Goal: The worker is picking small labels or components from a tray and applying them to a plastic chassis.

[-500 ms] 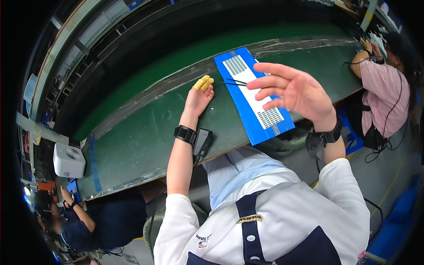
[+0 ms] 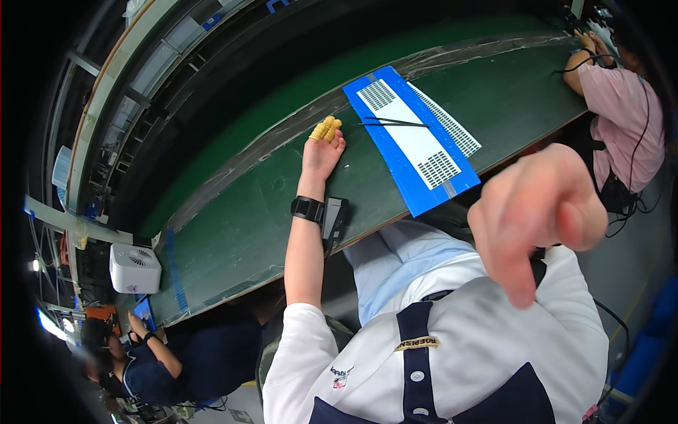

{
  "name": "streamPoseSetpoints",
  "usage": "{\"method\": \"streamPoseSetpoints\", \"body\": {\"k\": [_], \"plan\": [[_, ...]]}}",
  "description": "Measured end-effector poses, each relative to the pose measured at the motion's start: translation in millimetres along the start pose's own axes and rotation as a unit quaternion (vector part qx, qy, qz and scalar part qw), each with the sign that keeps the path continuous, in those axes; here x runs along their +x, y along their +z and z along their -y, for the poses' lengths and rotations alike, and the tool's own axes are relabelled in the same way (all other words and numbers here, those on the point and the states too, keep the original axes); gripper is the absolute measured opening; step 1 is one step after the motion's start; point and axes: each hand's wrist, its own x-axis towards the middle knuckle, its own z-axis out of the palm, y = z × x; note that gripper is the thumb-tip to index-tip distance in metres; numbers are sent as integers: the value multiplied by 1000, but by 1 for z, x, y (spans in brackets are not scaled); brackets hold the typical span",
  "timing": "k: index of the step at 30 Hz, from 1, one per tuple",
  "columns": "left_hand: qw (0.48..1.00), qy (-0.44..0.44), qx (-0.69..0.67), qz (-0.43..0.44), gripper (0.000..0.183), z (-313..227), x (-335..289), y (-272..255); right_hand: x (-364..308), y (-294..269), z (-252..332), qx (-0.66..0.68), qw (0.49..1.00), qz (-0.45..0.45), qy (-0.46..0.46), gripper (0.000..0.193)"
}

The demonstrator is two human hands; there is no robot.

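Observation:
My left hand (image 2: 323, 150) rests on the green table with its fingers curled in. Yellow finger cots cover several of its fingertips, and nothing shows in its grip. My right hand (image 2: 540, 212) is raised close to the camera over the table's front edge, somewhat blurred. One of its fingers points downward, the thumb stands apart, and it holds nothing. To the right of my left hand lies a blue board (image 2: 417, 191) bearing a white sheet (image 2: 406, 138) with small black rectangles at both ends. Black tweezers (image 2: 395, 123) lie across that sheet, untouched by either hand.
A second sheet of black rectangles (image 2: 452, 127) sticks out beyond the board's right edge. Beside my left wrist sits a black box-like device (image 2: 334, 220). A white fan unit (image 2: 134, 268) stands at the table's left end. People sit at both sides, one in pink (image 2: 628, 116).
My right hand has moved from above the board toward me and down, its spread fingers now mostly bent. The tweezers now show fully on the sheet. My left hand keeps its place.

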Motion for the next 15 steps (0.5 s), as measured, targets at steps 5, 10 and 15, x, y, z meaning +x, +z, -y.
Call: {"method": "streamPoseSetpoints", "body": {"k": [5,10,15], "plan": [[1000,2,-6,-14,24,2,-14,-17,9,19,-6,-28,982,143,-120,22],[997,-3,36,-63,23,-1,-13,-12,30,35,0,-46,974,186,-121,21],[989,-2,146,-34,25,4,-35,8,19,50,-6,-4,980,171,-106,20]]}}
